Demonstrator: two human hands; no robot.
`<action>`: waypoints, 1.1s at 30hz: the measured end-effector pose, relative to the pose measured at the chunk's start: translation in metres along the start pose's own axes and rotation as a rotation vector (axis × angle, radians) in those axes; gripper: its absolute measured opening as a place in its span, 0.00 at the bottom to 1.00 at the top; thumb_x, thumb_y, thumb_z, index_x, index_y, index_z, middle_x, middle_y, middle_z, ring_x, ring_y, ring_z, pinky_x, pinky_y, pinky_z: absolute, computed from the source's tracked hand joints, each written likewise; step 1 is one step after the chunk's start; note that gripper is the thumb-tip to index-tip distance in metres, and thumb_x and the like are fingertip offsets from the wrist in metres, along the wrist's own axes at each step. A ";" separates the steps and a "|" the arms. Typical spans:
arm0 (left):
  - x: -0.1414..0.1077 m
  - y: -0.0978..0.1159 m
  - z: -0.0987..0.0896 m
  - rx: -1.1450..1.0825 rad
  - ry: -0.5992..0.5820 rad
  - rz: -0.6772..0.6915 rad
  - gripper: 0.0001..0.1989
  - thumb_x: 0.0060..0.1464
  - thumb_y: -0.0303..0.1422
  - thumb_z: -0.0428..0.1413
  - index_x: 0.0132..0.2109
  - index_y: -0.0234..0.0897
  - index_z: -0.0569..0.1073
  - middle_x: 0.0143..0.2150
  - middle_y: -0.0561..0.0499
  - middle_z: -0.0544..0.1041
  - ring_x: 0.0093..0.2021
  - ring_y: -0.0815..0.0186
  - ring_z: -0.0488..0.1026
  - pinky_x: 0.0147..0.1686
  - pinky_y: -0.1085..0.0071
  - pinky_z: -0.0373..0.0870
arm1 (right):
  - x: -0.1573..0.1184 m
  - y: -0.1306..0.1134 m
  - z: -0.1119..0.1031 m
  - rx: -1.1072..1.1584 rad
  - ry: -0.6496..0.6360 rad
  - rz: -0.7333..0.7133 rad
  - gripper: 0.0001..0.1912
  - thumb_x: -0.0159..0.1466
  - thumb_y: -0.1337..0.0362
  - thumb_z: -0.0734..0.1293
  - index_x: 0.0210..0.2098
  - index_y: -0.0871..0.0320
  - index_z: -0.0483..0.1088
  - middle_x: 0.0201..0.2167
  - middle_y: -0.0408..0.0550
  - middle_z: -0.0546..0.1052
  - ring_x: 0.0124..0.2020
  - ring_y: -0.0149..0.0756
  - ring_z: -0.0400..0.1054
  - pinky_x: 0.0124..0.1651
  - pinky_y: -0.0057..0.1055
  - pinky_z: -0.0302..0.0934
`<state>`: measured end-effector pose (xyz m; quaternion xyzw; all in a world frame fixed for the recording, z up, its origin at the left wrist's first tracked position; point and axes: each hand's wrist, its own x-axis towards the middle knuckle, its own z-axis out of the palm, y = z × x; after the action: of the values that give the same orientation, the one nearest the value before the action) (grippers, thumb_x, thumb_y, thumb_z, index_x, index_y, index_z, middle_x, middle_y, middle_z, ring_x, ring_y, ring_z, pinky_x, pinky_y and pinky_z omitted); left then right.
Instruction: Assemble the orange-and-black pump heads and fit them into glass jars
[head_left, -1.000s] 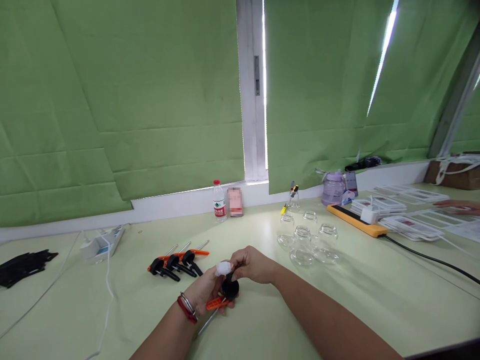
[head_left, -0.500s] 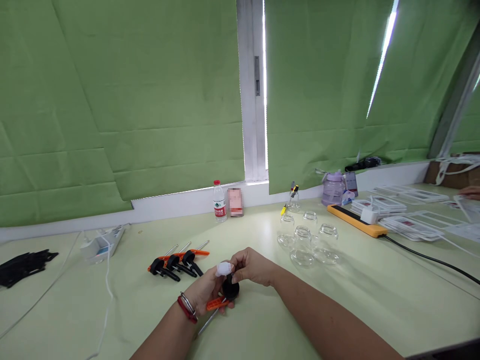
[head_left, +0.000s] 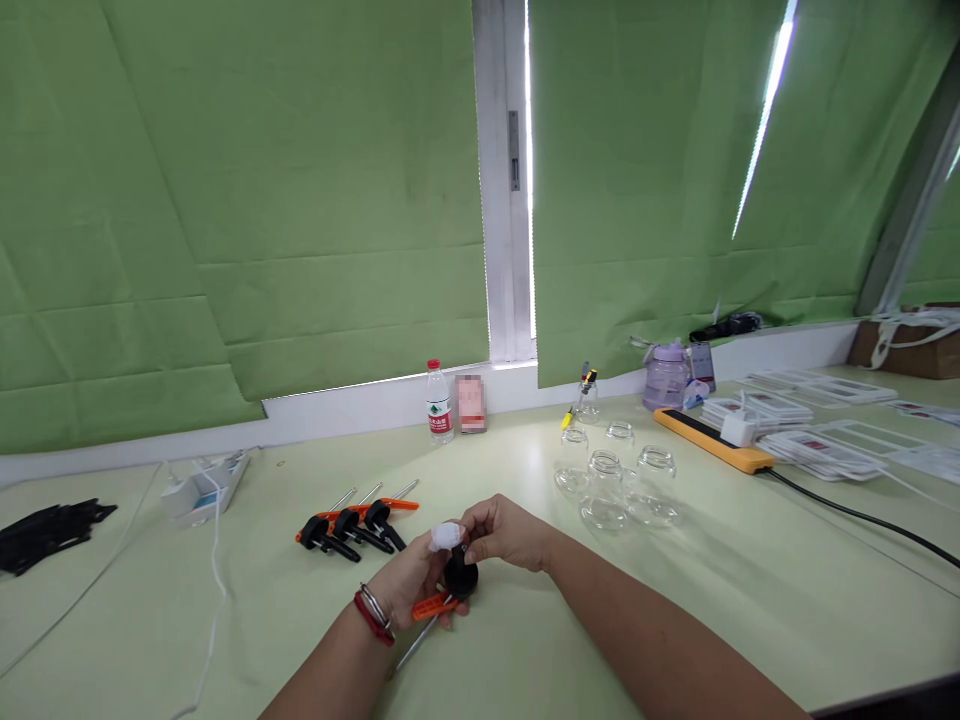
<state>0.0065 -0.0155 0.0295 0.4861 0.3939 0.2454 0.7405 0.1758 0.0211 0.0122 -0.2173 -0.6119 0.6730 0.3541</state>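
Note:
My left hand (head_left: 421, 580), with a white covering on its thumb, is closed around a black round part (head_left: 460, 577) that has an orange strip (head_left: 433, 606) and a thin metal tube (head_left: 414, 648) pointing down to the left. My right hand (head_left: 501, 532) pinches at the top of the same black part, its thumb and finger pressed together; the spot between them is mostly hidden. Left of my hands, three similar black parts (head_left: 347, 524) with metal tubes lie beside orange strips (head_left: 396, 504).
Several clear glass jars (head_left: 604, 490) stand to the right. A water bottle (head_left: 439, 408) and pink box (head_left: 471, 405) are at the back. Power strips (head_left: 712, 443) and cables sit on both sides, black strips (head_left: 52, 530) far left, white flat items (head_left: 821, 452) far right.
Both my hands stay almost in place on the black part. At the far right edge, another person's hand and the white piece near it have gone out of view.

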 end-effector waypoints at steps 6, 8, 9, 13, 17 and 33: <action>-0.001 0.001 0.001 0.016 0.007 -0.003 0.18 0.50 0.48 0.48 0.38 0.38 0.62 0.25 0.51 0.69 0.22 0.62 0.72 0.13 0.76 0.61 | 0.000 -0.001 0.002 0.020 0.000 -0.035 0.15 0.38 0.65 0.77 0.24 0.62 0.74 0.25 0.41 0.74 0.31 0.31 0.67 0.38 0.31 0.60; -0.002 0.001 0.002 0.009 0.011 -0.002 0.18 0.50 0.48 0.48 0.38 0.37 0.62 0.25 0.50 0.70 0.22 0.62 0.72 0.13 0.75 0.61 | 0.000 -0.001 0.002 0.019 0.008 -0.030 0.15 0.37 0.66 0.77 0.24 0.62 0.73 0.24 0.41 0.74 0.29 0.30 0.66 0.37 0.30 0.60; -0.001 0.001 0.002 0.005 0.015 -0.003 0.18 0.49 0.48 0.48 0.39 0.37 0.63 0.26 0.49 0.70 0.22 0.62 0.72 0.13 0.75 0.60 | 0.000 0.000 0.003 0.019 0.011 -0.026 0.15 0.37 0.66 0.77 0.24 0.62 0.73 0.24 0.41 0.74 0.29 0.30 0.66 0.36 0.30 0.60; 0.001 -0.001 0.000 0.001 0.022 -0.004 0.19 0.48 0.48 0.49 0.40 0.37 0.63 0.27 0.48 0.71 0.21 0.62 0.72 0.13 0.75 0.61 | 0.001 0.000 0.004 0.021 0.029 -0.005 0.16 0.36 0.67 0.77 0.24 0.63 0.72 0.23 0.41 0.74 0.27 0.29 0.67 0.35 0.29 0.61; 0.002 -0.002 -0.002 -0.001 0.020 -0.012 0.19 0.47 0.48 0.49 0.38 0.37 0.62 0.28 0.48 0.72 0.21 0.62 0.72 0.13 0.74 0.61 | 0.002 0.001 0.004 0.023 0.048 0.006 0.16 0.36 0.68 0.77 0.24 0.63 0.72 0.23 0.40 0.73 0.26 0.28 0.67 0.34 0.29 0.61; 0.002 -0.002 -0.003 -0.009 0.012 -0.017 0.20 0.47 0.49 0.49 0.39 0.37 0.62 0.27 0.50 0.70 0.22 0.61 0.72 0.13 0.74 0.62 | 0.003 0.004 0.001 0.016 0.045 -0.032 0.13 0.39 0.69 0.76 0.23 0.63 0.72 0.24 0.42 0.74 0.27 0.29 0.66 0.35 0.30 0.60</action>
<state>0.0051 -0.0133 0.0261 0.4778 0.4015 0.2437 0.7424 0.1726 0.0228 0.0087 -0.2199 -0.6019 0.6669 0.3803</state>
